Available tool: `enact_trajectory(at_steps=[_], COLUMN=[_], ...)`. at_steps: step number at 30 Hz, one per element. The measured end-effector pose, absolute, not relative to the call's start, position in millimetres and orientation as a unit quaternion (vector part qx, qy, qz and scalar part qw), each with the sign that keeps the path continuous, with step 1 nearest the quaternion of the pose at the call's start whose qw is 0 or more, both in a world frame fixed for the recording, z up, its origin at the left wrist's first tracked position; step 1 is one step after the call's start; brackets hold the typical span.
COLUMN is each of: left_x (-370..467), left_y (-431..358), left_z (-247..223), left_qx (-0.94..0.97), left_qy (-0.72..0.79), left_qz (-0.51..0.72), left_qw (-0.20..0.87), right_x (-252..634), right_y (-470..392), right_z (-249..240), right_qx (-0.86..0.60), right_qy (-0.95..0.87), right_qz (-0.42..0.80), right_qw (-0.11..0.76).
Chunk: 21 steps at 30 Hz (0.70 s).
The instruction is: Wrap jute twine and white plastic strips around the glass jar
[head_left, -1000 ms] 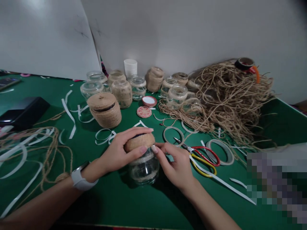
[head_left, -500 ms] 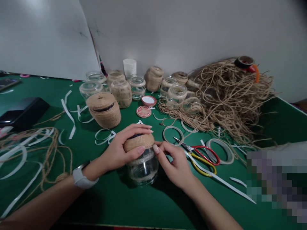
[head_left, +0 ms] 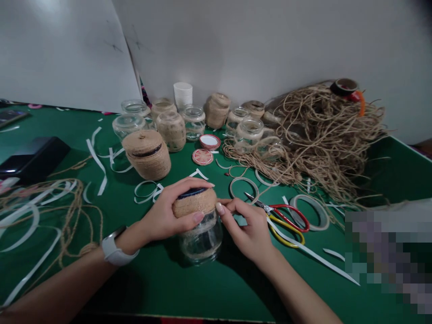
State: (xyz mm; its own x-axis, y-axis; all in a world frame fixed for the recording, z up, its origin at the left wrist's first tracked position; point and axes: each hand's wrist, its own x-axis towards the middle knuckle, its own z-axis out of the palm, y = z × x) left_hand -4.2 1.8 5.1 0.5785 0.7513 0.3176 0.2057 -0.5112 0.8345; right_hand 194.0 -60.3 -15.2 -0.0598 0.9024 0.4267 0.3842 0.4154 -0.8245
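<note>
In front of me stands a clear glass jar (head_left: 202,245), its upper end covered by a band of jute twine (head_left: 197,201) with a dark blue top. My left hand (head_left: 167,211) is wrapped round that upper end, thumb in front and fingers over the far side. My right hand (head_left: 248,227) pinches thumb and index finger together at the band's right edge. A thin strand of jute twine (head_left: 258,193) trails from behind these fingers toward the heap at the back. The piece inside the pinch is mostly hidden by the fingertips.
Scissors (head_left: 286,220) and a tape roll (head_left: 310,213) lie right of my hand. A twine-covered jar (head_left: 148,157) stands back left, with several jars and two lids (head_left: 202,156) behind. A twine heap (head_left: 324,130) fills the back right. White strips (head_left: 96,157) and a black box (head_left: 33,157) lie left.
The jar tilts slightly and its dark blue top shows more. My left fingers have shifted back on it, while my right hand stays pinched at the edge.
</note>
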Motion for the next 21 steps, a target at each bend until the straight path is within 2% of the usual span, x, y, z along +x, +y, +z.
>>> enact_trajectory(at_steps=[8, 16, 21], left_x=[-3.6, -3.7, -2.4], left_y=[2.2, 2.4, 2.2], left_z=[3.2, 0.8, 2.3], left_qx=[0.785, 0.786, 0.787], left_qy=[0.291, 0.298, 0.289], left_qz=[0.361, 0.371, 0.373], left_qw=[0.411, 0.395, 0.398], right_x=[194.8, 196.7, 192.4], right_y=[-58.0, -60.7, -59.0], right_z=[-17.7, -18.5, -18.1], right_qx=[-0.467, -0.479, -0.484], right_qy=[-0.706, -0.715, -0.72], right_qz=[0.233, 0.033, 0.063], right_qw=[0.479, 0.508, 0.493])
